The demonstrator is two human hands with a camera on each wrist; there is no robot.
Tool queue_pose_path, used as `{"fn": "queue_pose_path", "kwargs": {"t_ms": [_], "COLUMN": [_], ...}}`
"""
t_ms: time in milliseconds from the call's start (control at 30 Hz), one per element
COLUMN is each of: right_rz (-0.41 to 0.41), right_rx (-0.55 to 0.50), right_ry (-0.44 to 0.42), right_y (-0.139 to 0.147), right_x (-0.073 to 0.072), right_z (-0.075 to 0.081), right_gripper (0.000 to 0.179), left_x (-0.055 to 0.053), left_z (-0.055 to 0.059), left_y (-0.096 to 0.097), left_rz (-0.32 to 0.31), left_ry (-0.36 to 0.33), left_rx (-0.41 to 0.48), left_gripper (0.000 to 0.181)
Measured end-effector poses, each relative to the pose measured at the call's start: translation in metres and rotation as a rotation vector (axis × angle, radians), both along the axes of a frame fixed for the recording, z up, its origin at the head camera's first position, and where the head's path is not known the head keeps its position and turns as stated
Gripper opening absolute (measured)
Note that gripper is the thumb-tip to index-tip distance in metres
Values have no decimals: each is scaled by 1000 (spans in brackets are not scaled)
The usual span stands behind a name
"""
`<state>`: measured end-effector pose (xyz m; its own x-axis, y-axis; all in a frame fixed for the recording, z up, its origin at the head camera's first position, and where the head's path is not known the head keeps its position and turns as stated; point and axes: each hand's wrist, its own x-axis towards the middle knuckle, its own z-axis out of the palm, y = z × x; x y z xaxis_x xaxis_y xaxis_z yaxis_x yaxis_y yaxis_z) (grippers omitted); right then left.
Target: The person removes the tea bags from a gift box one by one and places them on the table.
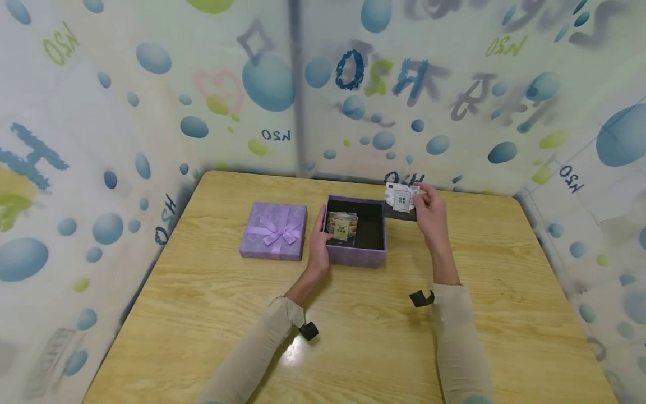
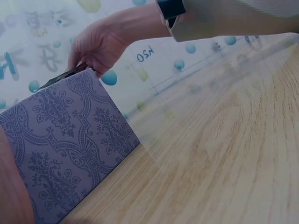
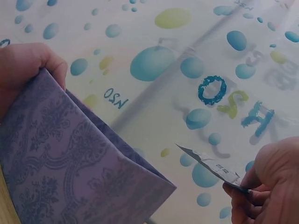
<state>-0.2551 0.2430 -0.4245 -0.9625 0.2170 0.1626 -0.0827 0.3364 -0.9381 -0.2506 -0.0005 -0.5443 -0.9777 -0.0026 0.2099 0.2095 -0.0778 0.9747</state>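
A purple patterned gift box (image 1: 355, 258) stands without its lid on the table, its inside black. My left hand (image 1: 319, 249) grips its left side, with the thumb over the rim. Inside, at the left, lies a small flat packet (image 1: 341, 227) with a yellowish label. Past the box's right rim, my right hand (image 1: 431, 213) pinches another flat packet (image 1: 395, 197), white with a printed label above and dark below. From the right wrist view this packet (image 3: 217, 169) appears nearly edge-on, held between thumb and fingers above the rim.
To the left of the box lies its purple lid (image 1: 252, 238), topped with a lilac ribbon bow (image 1: 280, 233). The wooden table (image 1: 363, 336) backs onto a wall (image 1: 323, 140) printed with blue and green drops. Black straps (image 1: 309, 331) hang at both wrists.
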Motion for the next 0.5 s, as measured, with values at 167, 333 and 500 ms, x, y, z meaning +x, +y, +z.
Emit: {"fn": "queue_pose_path", "kwargs": {"t_ms": [167, 333, 500], "right_rz": [-9, -27, -77], "right_rx": [-3, 16, 32], "right_ry": [16, -6, -54], "right_y": [18, 29, 32], "right_x": [-16, -25, -26], "right_z": [-25, -42, -47], "right_gripper": [41, 43, 45], "left_x": [-1, -1, -1], "left_z": [1, 1, -1], "left_y": [1, 1, -1], "left_rz": [-7, 0, -1], "left_ry": [5, 10, 5], "left_rx": [21, 10, 3], "left_gripper": [79, 79, 79]}}
